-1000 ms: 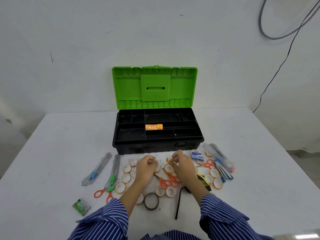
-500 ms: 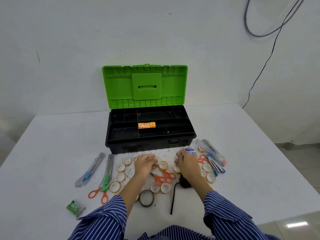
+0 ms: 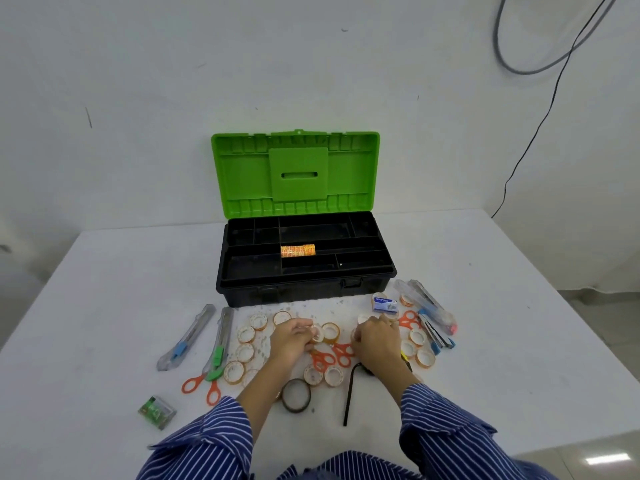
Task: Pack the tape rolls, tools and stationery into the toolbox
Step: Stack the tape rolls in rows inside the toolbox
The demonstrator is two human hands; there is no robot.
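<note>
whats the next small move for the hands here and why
Probably lift the left hand with the small tape roll it seems to pinch and carry it to the open toolbox. Only an orange roll sits in the tray, and many rolls lie on the table. The right hand is among them too.

The toolbox [image 3: 304, 271] stands open, black tray divided into compartments, green lid [image 3: 296, 174] upright behind. A row of orange tape rolls [image 3: 298, 250] lies in its middle compartment. In front of it small tape rolls [image 3: 245, 352], orange scissors [image 3: 202, 384], two utility knives [image 3: 204, 337] and a staple box [image 3: 385, 303] lie scattered.
</note>
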